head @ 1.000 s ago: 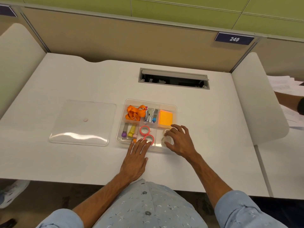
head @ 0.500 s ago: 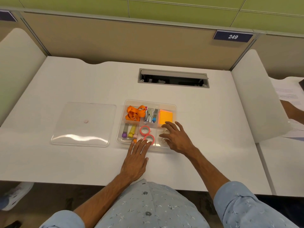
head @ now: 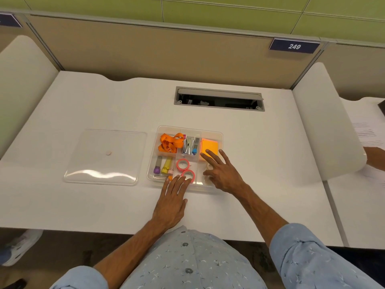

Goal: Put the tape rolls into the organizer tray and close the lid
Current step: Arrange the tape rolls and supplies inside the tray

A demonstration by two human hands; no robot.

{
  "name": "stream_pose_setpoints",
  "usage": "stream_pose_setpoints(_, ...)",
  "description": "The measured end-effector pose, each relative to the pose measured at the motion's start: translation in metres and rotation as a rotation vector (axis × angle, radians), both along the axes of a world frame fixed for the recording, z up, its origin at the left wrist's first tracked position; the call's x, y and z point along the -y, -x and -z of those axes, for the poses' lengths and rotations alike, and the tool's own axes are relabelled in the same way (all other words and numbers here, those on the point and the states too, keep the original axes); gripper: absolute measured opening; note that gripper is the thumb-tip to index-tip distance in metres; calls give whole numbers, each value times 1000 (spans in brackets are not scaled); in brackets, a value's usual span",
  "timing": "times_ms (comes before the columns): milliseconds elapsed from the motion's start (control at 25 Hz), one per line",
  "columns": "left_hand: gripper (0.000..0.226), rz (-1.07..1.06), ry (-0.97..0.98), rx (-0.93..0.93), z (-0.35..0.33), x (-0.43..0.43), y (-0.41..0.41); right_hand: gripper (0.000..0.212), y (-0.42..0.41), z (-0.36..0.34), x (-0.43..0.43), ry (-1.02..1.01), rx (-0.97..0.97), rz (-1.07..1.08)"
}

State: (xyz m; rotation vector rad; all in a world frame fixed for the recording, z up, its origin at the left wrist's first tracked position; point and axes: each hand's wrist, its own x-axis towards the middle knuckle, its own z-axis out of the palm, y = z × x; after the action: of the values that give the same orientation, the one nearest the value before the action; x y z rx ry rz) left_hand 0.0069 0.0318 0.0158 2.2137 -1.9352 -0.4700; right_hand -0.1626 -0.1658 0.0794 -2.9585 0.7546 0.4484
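Observation:
A clear organizer tray (head: 220, 136) sits mid-desk. Two pink tape rolls (head: 183, 164) (head: 188, 175) lie in its middle front compartment. Two pale tape rolls (head: 208, 166) lie in the front right compartment, partly hidden under my right hand (head: 223, 174), whose fingers are spread over them and reach toward the orange block. My left hand (head: 171, 202) rests flat on the desk with its fingertips on the tray's front edge by the nearer pink roll. The clear lid (head: 106, 157) lies flat on the desk to the left of the tray.
The tray also holds an orange lanyard (head: 169, 142), a stapler and clips (head: 189, 146), an orange sticky-note block (head: 209, 146) and small markers (head: 163, 166). A cable slot (head: 218, 99) opens behind the tray. White dividers stand at both sides; another person's hand (head: 375, 158) and papers lie beyond the right one.
My right hand has opened out and slid forward over the front right compartment, fingers now spread toward the orange block. My left hand has stayed at the tray's front edge.

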Motion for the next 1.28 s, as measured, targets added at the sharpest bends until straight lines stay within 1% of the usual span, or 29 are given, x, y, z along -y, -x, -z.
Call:
stream_pose_setpoints(320, 68, 2, -9, 29, 1, -2, 0, 29, -6, 0, 0, 11, -24, -8)
stream_pose_setpoints(560, 68, -3, 7, 12, 2, -3, 0, 28, -5, -3, 1, 22, -47, -30)
stream_pose_setpoints(720, 69, 3, 11, 23, 1, -2, 1, 30, -1, -5, -1, 12, -36, 0)
stream_pose_setpoints(840, 69, 3, 18, 26, 1, -3, 1, 30, 4, -6, -2, -9, 19, 28)
stream_pose_setpoints(920, 68, 3, 20, 30, 1, -3, 2, 35, 8, -6, -1, -22, 49, 46)
stream_pose_setpoints(1000, 68, -1, 29, 27, 0, -4, 2, 43, 8, -8, -1, -23, 32, 36)
stream_pose_setpoints(1040, 68, 1, 24, 27, 0, -4, 2, 43, 7, -8, -2, -31, 25, 33)
stream_pose_setpoints(1280, 69, 7, 13, 29, -1, -3, 2, 35, -5, -4, -10, -75, 0, 29)
